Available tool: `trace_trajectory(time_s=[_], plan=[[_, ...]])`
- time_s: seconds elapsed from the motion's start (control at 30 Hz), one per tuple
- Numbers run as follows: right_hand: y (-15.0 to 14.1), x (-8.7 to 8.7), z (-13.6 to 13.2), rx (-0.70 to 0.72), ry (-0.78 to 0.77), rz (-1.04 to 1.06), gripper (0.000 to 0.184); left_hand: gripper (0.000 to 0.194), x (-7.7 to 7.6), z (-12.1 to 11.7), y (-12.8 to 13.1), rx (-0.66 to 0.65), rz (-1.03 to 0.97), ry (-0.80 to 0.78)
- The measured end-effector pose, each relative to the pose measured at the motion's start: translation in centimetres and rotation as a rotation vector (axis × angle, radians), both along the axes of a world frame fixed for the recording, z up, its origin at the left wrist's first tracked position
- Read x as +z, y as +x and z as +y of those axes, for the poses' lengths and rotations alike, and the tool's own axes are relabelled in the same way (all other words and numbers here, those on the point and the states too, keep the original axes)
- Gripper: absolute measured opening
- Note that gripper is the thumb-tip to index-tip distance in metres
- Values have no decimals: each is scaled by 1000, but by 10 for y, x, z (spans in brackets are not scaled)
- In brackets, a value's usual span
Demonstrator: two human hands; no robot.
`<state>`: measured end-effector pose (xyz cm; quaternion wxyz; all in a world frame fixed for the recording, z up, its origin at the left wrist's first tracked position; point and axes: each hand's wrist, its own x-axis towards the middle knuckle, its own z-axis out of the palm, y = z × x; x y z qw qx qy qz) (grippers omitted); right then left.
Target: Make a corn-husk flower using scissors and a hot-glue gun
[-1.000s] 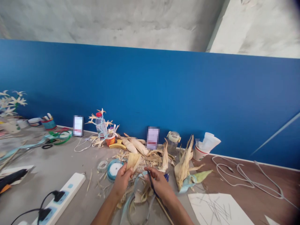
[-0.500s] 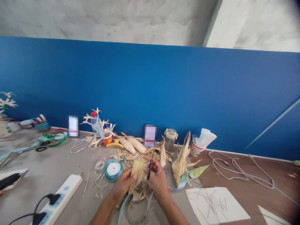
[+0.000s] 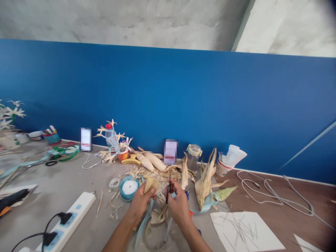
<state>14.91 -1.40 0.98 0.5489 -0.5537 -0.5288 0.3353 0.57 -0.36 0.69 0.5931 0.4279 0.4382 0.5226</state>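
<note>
My left hand (image 3: 141, 201) pinches a pale, folded piece of corn husk (image 3: 152, 184) between thumb and fingers. Just to its right, my right hand (image 3: 177, 201) grips dark scissors (image 3: 168, 192), whose blades point up and away from me. The scissors and the held husk are apart. Beneath both hands lie husk scraps (image 3: 159, 215) and a round hoop (image 3: 154, 241). Left of my left hand sits a blue ribbon spool (image 3: 129, 189), with a roll of clear tape (image 3: 114, 183) beside it.
Husked corn-like bundles (image 3: 154, 161) and a phone (image 3: 170, 152) stand behind the hands. A dried husk bunch (image 3: 206, 183) is to the right, near a sheet of paper (image 3: 244, 232) bearing thin wires. A power strip (image 3: 69, 220) lies at left. A white cable (image 3: 275, 194) curls at far right.
The husk piece in my left hand has been turned from hanging lengthwise to a folded, bunched shape higher up. The right hand keeps the scissors almost in place. The view has shifted slightly.
</note>
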Motion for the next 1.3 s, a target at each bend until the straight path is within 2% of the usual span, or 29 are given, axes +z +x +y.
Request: trace_trajectory(time_s=[0.1, 0.23, 0.43, 0.57, 0.8, 1.0, 1.3], plan=[[6, 3, -1, 26, -7, -27, 39, 34, -1, 3, -3, 48, 11, 11], [8, 7, -7, 119, -14, -183, 37, 33, -1, 6, -8, 61, 47, 52], [-3, 11, -19, 238, -43, -395, 27, 31, -6, 9, -14, 197, 208, 150], [-9, 11, -23, 248, -46, -443, 28, 26, -9, 8, -17, 228, 314, 188], [-13, 16, -28, 240, -38, -534, 28, 24, -4, 6, -15, 246, 373, 186], [-12, 11, -26, 214, -37, -521, 30, 26, -4, 6, -14, 237, 358, 195], [-12, 6, -25, 236, -74, -451, 33, 32, -12, 11, -16, 240, 204, 150]])
